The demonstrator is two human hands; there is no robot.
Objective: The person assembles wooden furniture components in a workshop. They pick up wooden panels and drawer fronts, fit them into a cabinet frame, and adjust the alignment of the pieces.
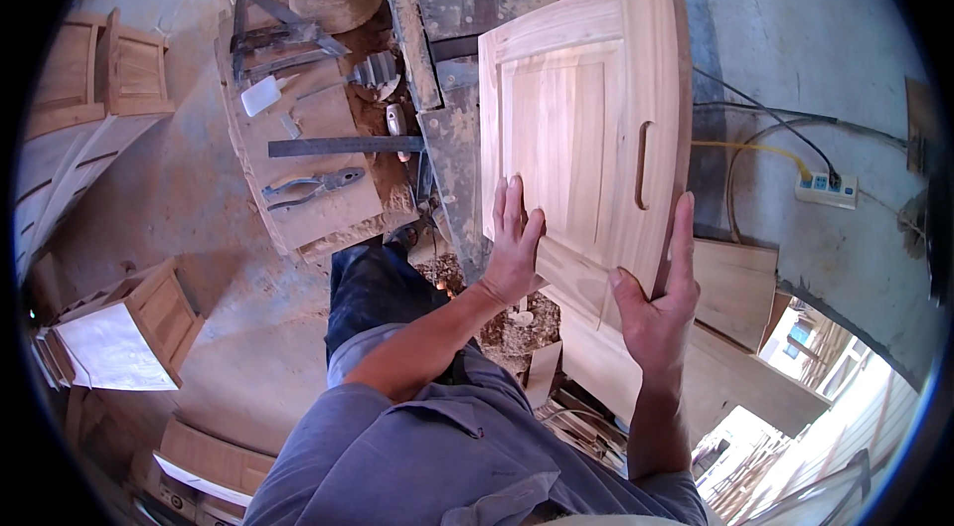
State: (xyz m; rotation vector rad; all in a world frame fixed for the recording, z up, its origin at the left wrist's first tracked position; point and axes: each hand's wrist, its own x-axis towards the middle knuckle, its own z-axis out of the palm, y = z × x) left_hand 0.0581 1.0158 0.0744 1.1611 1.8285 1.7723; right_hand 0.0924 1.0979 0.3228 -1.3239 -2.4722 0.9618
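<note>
A dusty concrete floor (199, 188) strewn with sawdust spreads under a workshop, with pale wooden cabinets (119, 327) cut off at the left edge. A low workbench (308, 198) at upper left carries a steel ruler (343, 146) and pliers (310, 186) near its front edge; other tools behind them are hard to make out. The left hand (512, 248) lies flat, fingers spread, on the face of a pale wooden cabinet door (581, 109) with a recessed panel and a slot handle. The right hand (656, 298) clamps the door's lower right edge. A power strip (825, 189) lies on the floor at right.
</note>
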